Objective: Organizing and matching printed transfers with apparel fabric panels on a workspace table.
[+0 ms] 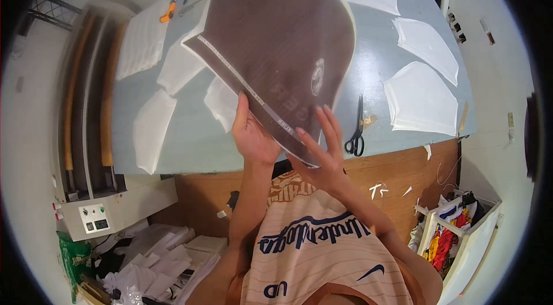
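A large dark brown panel [279, 28], curved on one side and edged in white, hangs tilted above the table between my hands. Pale lettering and a small oval emblem show on its face, and a narrow printed strip runs along its lower left edge. My left hand [255, 139] grips that edge, thumb on the front and the other fingers partly hidden behind. At the lower corner, my right hand [324, 158] holds the panel with its fingers over the printed face. Black-handled scissors [357, 132] lie on the table just right of my right hand.
White cut pieces lie in stacks at the right [423, 97] and left [154, 129] of the blue-grey table [374, 74]. An orange-handled cutter [169, 12] rests far left. A roller machine [92, 132] stands left. Paper scraps [155, 259] and a cloth-filled bin [455, 230] are below.
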Motion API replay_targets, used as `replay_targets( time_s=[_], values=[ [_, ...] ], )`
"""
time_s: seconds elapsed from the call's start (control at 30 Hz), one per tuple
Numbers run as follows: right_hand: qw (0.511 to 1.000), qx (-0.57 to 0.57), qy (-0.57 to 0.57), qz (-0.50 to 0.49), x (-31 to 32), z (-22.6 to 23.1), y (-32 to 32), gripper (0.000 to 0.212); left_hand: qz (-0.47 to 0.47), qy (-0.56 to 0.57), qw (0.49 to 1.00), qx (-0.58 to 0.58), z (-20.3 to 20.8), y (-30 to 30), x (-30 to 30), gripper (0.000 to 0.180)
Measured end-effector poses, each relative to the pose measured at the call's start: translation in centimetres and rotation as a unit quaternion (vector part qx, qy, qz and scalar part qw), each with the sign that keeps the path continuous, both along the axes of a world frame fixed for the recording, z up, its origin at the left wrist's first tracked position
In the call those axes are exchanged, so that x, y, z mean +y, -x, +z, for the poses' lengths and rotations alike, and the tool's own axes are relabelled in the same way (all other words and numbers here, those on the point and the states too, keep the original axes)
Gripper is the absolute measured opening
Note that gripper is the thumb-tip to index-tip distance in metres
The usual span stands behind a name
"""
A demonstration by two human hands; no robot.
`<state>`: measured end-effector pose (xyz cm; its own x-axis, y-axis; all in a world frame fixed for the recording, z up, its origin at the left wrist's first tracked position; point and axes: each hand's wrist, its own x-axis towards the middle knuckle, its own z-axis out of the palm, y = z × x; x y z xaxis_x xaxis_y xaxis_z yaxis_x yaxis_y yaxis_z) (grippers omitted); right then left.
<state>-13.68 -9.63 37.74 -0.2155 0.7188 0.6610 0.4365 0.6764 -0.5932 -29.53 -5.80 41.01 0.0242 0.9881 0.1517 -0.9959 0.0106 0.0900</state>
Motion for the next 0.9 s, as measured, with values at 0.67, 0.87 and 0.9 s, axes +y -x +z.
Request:
replay_targets(
  time_s=[0.67, 0.87, 0.9],
  values=[
    [0.963, -0.069, 0.257, -0.053, -2.5, -1.3, -1.9, 0.103, 0.073, 0.034, 0.995, 0.059, 0.0, 1.2, -0.5, 0.048],
    [0.849, 0.227, 0.475, 0.046, -1.4, -5.3, -3.3, 0.097, 0.066, 0.007, 0.997, 0.039, 0.1, 1.5, -0.4, 0.049],
    [0.840, 0.241, 0.483, 0.048, -1.1, -5.6, -3.1, 0.094, 0.069, 0.008, 0.997, 0.040, -0.2, 1.7, -0.3, 0.049]
  ],
)
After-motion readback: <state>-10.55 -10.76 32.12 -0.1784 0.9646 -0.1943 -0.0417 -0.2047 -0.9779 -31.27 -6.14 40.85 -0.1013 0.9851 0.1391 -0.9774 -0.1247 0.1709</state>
